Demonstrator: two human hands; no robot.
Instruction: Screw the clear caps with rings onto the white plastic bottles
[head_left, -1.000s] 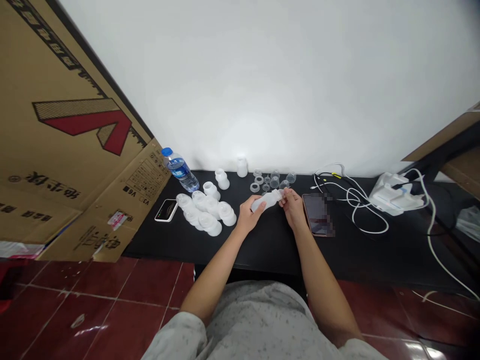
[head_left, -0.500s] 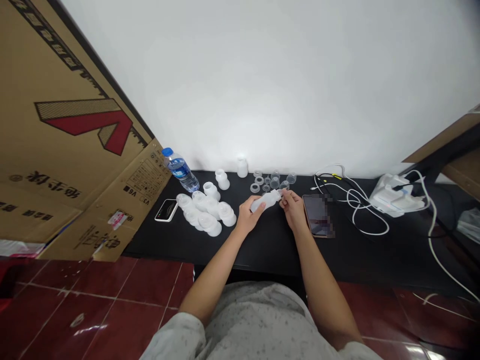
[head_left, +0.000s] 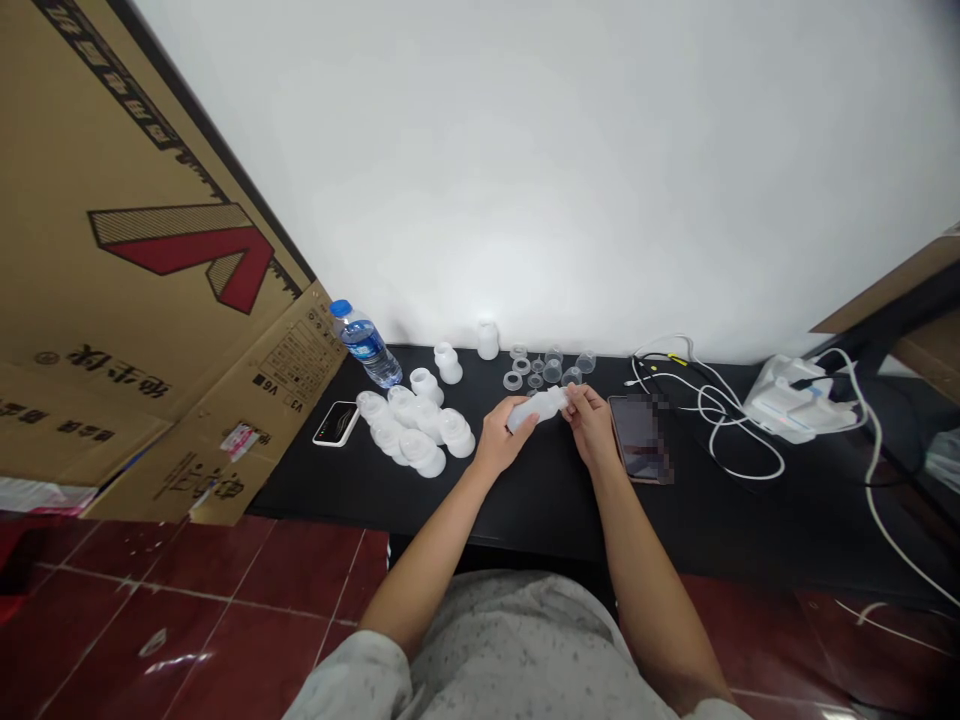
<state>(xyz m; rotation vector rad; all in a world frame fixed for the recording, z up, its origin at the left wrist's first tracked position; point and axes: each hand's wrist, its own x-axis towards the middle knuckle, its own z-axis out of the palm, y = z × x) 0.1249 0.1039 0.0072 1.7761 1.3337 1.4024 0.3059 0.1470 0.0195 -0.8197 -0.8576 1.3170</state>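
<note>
My left hand (head_left: 500,438) is wrapped round a translucent white plastic bottle (head_left: 538,406), tilted over so that its neck points right. At the bottle's mouth, my right hand (head_left: 592,420) is closed in a pinch; what lies between its fingertips is small, pale and partly hidden. Just behind the hands sit several clear plastic caps (head_left: 552,371) and white rings (head_left: 513,380). To the left stands a cluster of several white bottle-like pieces (head_left: 416,415). Two more white pieces are near the wall, one stacked-looking piece (head_left: 448,364) and one bottle (head_left: 487,341).
A water bottle (head_left: 367,345) and a white-edged phone (head_left: 336,423) are on the left of the black table (head_left: 480,510). Right of my hands lies a dark phone (head_left: 637,437), then white cables (head_left: 709,400) and a white device (head_left: 795,400). A large carton (head_left: 172,300) borders the left side.
Both hands stay together at the bottle. The bottle has turned to lie a little flatter, with its neck further right. The whole view has shifted slightly.
</note>
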